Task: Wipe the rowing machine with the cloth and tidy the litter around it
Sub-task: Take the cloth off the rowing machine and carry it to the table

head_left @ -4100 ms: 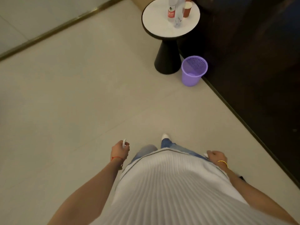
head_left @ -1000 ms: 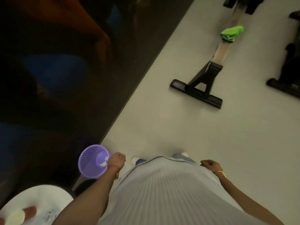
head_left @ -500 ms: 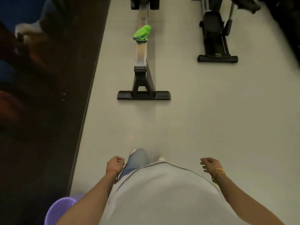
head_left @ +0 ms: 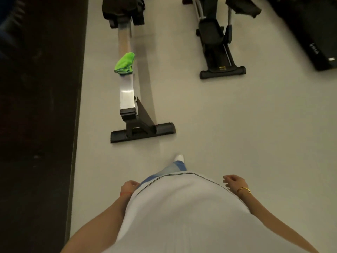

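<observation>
Green cloth on the rowing rail, both hands empty at the person's sides

Green and crumpled, the microfibre cloth lay draped over the brushed-metal rail of the long rowing machine, at about eleven o'clock from the person and well apart from both hands. The rail ran away toward twelve o'clock to a dark, blurred housing at the top edge of the view; its near end sat on a black triangular support above a flat black crossbar foot resting on the pale grey floor.

The left hand hung at about seven o'clock, close against the hem of the white ribbed top, fingers loosely curled with nothing visible in them; a thin red band circled the wrist. The right hand hung at about four o'clock, clear of the top, fingers relaxed and slightly bent, holding nothing, with a gold bangle on the wrist. One white shoe tip and a blue denim leg showed ahead of the top, pointing toward the crossbar foot.

At one o'clock stood a second black exercise machine with its own rounded crossbar foot, well apart from the rower. A dark bulky unit filled the two o'clock corner. Along the whole nine o'clock side ran a dark glossy wall panel, its details too dim to tell.
</observation>
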Available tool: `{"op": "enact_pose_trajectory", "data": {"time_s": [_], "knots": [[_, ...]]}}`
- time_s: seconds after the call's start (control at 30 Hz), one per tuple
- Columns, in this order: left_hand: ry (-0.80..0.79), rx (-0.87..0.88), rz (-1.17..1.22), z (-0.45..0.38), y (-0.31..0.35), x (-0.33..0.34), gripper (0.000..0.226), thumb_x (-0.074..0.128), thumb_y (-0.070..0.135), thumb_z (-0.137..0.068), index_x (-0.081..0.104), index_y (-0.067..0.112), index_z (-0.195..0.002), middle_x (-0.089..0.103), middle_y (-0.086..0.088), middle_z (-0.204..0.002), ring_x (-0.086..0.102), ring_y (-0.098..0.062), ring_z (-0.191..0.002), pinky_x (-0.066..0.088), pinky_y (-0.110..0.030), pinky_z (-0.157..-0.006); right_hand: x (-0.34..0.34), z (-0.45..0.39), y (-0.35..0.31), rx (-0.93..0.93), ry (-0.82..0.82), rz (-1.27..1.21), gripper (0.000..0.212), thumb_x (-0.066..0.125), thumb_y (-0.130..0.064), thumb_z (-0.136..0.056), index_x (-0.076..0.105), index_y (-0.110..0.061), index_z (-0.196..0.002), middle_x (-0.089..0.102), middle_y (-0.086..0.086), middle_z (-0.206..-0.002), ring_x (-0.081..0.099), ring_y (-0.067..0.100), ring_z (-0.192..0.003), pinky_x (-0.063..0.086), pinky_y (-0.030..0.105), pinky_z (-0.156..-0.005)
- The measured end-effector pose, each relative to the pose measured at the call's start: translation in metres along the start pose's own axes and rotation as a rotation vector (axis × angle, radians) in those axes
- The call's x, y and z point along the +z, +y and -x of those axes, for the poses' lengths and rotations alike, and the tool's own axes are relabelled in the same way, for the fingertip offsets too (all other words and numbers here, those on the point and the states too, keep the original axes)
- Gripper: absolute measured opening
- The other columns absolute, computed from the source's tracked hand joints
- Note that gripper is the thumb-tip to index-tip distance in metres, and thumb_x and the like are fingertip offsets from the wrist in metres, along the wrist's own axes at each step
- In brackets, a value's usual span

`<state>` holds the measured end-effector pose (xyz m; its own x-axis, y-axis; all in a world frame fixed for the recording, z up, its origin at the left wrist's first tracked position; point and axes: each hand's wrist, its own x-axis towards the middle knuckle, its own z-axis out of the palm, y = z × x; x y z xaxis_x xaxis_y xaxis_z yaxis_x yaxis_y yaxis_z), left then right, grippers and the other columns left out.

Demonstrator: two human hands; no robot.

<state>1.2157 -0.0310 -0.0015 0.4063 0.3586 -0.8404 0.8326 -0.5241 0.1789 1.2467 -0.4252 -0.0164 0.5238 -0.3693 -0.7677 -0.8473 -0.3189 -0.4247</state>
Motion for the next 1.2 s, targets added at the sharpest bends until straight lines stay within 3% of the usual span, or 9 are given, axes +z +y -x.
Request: {"op": "enact_pose_trajectory", "data": {"time_s": [0.17, 0.33, 0.57, 0.67, 0.73, 0.83, 0.93, 1.07, 1.2], "knots": [[0.054, 0.101, 0.161, -0.049, 0.125, -0.045, 0.021, 0.052, 0.016, -0.091, 0.067, 0.002, -0.099, 0.071, -0.016, -0.095, 0.067, -0.03, -0.085, 0.054, -0.035, -0.084, -0.023, -0.034, -0.052, 0.075, 0.033, 0.006, 0.023, 0.06, -0.015, -0.089, 0.07, 0.001, -0.102, 0.069, 0.012, -0.087, 0.064, 0.029, -0.081, 0.049, 0.034, -0.078], [0.054, 0.222, 0.146, -0.084, 0.246, -0.075, 0.017, 0.052, 0.018, -0.092, 0.066, 0.011, -0.099, 0.069, -0.012, -0.095, 0.067, -0.028, -0.087, 0.055, -0.039, -0.086, -0.05, -0.078, -0.102, 0.147, 0.023, 0.097, 0.026, 0.059, -0.016, -0.09, 0.069, -0.002, -0.11, 0.066, 0.018, -0.117, 0.058, 0.035, -0.112, 0.042, 0.036, -0.094], [0.042, 0.183, 0.175, -0.149, 0.37, -0.085, 0.014, 0.054, 0.017, -0.089, 0.068, 0.017, -0.093, 0.072, -0.012, -0.096, 0.068, -0.03, -0.093, 0.055, -0.044, -0.091, -0.104, -0.189, -0.236, 0.117, -0.039, 0.182, 0.026, 0.059, -0.021, -0.09, 0.069, -0.006, -0.109, 0.067, 0.016, -0.112, 0.057, 0.028, -0.095, 0.041, 0.028, -0.081], [0.059, 0.104, 0.217, -0.172, 0.402, -0.089, 0.015, 0.054, 0.02, -0.089, 0.069, 0.017, -0.086, 0.072, -0.015, -0.097, 0.067, -0.032, -0.094, 0.055, -0.045, -0.092, -0.128, -0.245, -0.318, 0.043, 0.002, 0.198, 0.022, 0.059, -0.02, -0.087, 0.071, -0.004, -0.097, 0.07, 0.014, -0.095, 0.061, 0.028, -0.086, 0.047, 0.031, -0.083], [0.073, 0.054, 0.255, -0.178, 0.419, -0.093, 0.018, 0.053, 0.022, -0.089, 0.067, 0.021, -0.076, 0.073, -0.015, -0.096, 0.068, -0.033, -0.094, 0.055, -0.045, -0.091, -0.138, -0.291, -0.369, -0.025, -0.01, 0.203, 0.015, 0.06, -0.021, -0.085, 0.072, -0.013, -0.084, 0.072, 0.012, -0.09, 0.066, 0.033, -0.088, 0.053, 0.044, -0.088], [0.092, -0.015, 0.312, -0.169, 0.447, -0.106, 0.024, 0.053, 0.025, -0.092, 0.072, 0.01, -0.096, 0.072, -0.015, -0.104, 0.066, -0.033, -0.099, 0.053, -0.042, -0.094, -0.137, -0.35, -0.449, -0.18, -0.012, 0.269, 0.017, 0.062, -0.026, -0.084, 0.063, -0.027, -0.068, 0.073, 0.009, -0.094, 0.066, 0.031, -0.094, 0.052, 0.049, -0.09], [0.106, -0.089, 0.411, -0.164, 0.47, -0.118, 0.025, 0.053, 0.02, -0.094, 0.071, 0.004, -0.1, 0.07, -0.015, -0.106, 0.063, -0.03, -0.102, 0.046, -0.033, -0.089, -0.122, -0.343, -0.549, -0.309, -0.041, 0.309, 0.009, 0.062, -0.024, -0.086, 0.065, -0.026, -0.079, 0.072, 0.009, -0.096, 0.066, 0.029, -0.093, 0.053, 0.047, -0.091], [0.126, -0.202, 0.558, -0.188, 0.49, -0.137, 0.029, 0.052, 0.013, -0.093, 0.058, 0.017, -0.065, 0.064, -0.012, -0.088, 0.056, -0.023, -0.084, 0.04, -0.028, -0.078, -0.08, -0.368, -0.641, -0.427, -0.134, 0.451, 0.005, 0.062, -0.025, -0.087, 0.066, -0.023, -0.086, 0.072, 0.007, -0.094, 0.066, 0.025, -0.091, 0.054, 0.044, -0.09], [0.21, -0.279, 0.749, -0.249, 0.495, -0.164, 0.018, 0.054, 0.017, -0.091, 0.067, 0.008, -0.083, 0.071, -0.02, -0.099, 0.067, -0.036, -0.092, 0.054, -0.043, -0.091, -0.019, -0.39, -0.732, -0.541, -0.255, 0.625, 0.009, 0.061, -0.022, -0.088, 0.068, -0.019, -0.092, 0.07, 0.006, -0.094, 0.064, 0.023, -0.089, 0.053, 0.038, -0.088]]}}
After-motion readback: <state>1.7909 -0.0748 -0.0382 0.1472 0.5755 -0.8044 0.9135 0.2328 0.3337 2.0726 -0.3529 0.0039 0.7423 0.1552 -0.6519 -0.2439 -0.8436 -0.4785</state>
